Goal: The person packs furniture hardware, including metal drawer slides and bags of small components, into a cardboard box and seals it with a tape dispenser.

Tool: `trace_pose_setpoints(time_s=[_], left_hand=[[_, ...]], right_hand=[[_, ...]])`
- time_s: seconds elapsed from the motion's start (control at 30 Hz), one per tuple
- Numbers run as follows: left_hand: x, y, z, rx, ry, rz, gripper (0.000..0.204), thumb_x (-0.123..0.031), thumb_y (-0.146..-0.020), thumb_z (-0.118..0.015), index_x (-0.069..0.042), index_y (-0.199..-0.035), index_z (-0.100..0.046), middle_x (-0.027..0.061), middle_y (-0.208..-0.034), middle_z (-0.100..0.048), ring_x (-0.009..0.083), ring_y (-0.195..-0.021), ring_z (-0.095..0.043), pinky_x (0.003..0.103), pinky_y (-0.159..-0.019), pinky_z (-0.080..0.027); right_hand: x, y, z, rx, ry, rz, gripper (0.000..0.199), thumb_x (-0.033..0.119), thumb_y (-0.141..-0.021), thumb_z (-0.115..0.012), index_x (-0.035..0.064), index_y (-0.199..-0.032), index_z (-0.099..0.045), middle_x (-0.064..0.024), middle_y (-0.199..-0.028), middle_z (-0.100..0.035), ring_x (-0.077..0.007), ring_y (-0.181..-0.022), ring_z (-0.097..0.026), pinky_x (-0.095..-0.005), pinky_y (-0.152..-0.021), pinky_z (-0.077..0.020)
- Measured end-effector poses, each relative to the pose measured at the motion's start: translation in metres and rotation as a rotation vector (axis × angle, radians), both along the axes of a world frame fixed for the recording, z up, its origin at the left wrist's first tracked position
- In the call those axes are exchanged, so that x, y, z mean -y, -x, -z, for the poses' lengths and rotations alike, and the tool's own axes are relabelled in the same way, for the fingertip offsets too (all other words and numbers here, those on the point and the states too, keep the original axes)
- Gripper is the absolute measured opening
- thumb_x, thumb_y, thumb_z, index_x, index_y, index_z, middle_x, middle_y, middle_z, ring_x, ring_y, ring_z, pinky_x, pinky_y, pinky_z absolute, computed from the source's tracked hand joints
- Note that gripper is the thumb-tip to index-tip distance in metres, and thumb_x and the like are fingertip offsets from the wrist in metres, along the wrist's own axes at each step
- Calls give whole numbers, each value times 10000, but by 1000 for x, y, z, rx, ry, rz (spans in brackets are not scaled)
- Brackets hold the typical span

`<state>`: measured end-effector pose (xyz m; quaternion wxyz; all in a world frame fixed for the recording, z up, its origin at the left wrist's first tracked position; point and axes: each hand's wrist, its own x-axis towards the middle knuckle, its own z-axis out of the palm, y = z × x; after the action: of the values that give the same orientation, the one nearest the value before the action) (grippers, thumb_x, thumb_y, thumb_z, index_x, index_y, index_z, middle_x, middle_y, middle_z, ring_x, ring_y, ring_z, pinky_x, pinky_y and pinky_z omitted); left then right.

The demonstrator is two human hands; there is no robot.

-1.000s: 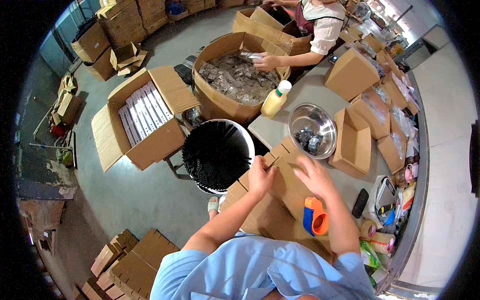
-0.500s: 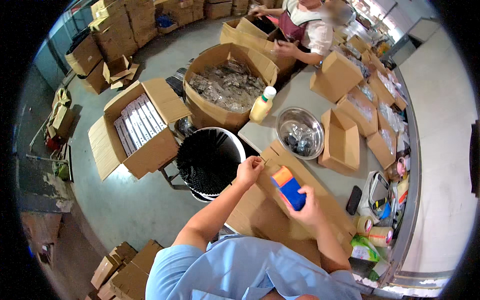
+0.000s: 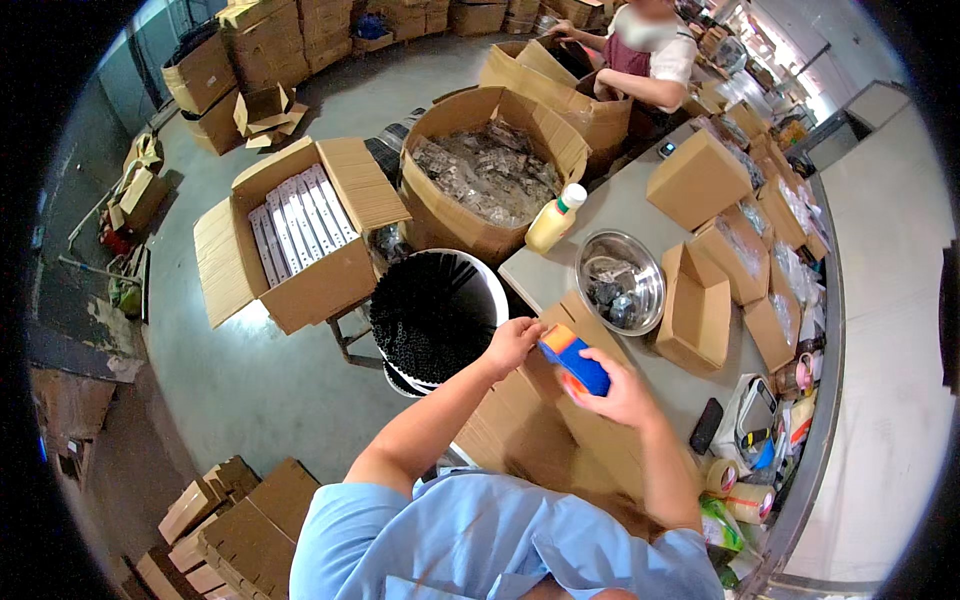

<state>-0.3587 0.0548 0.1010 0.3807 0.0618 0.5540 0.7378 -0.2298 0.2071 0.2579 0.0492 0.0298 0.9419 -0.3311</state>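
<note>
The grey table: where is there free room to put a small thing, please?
One bare patch lies between the yellow bottle, metal bowl and upper brown box; another between the front carton, the open box by the bowl and black phone. The right edge is crowded with tape rolls and a green packet.

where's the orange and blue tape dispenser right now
In the head view, the tape dispenser is right of centre, gripped in the right hand above the cardboard box, its orange end close beside the left hand.
</note>
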Motion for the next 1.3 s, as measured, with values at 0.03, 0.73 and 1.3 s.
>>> trace_pose_setpoints(time_s=[0.03, 0.73, 1.3], left_hand=[[0, 0, 5, -100, 133, -38, 253, -248, -946, -496, -30, -1012, -605, 57, -871, -626, 139, -740, -587, 295, -621, -463], [-23, -28, 5, -731, 591, -107, 382, -336, -759, -711, 0, -933, -665, 191, -850, -667, 307, -797, -667, 373, -715, -518], [-110, -142, -44, -1788, 551, 943, 1099, -628, -586, -718, -94, -1423, -245, 142, -1411, -360, 370, -1318, -290, 614, -1045, -179]], right_hand=[[-12, -7, -8, 91, 54, -17, 582, 187, -685, -734, 112, -1221, -521, -153, -1078, -619, -267, -960, -622, -361, -837, -482], [-25, 3, -5, 442, -182, -81, 506, 203, -637, -625, 128, -1137, -625, -176, -846, -657, -327, -751, -637, -387, -710, -510], [-145, -267, -18, 532, -272, 128, 577, 297, -632, -699, 259, -1198, -595, -176, -1032, -620, -351, -988, -586, -437, -841, -477]])
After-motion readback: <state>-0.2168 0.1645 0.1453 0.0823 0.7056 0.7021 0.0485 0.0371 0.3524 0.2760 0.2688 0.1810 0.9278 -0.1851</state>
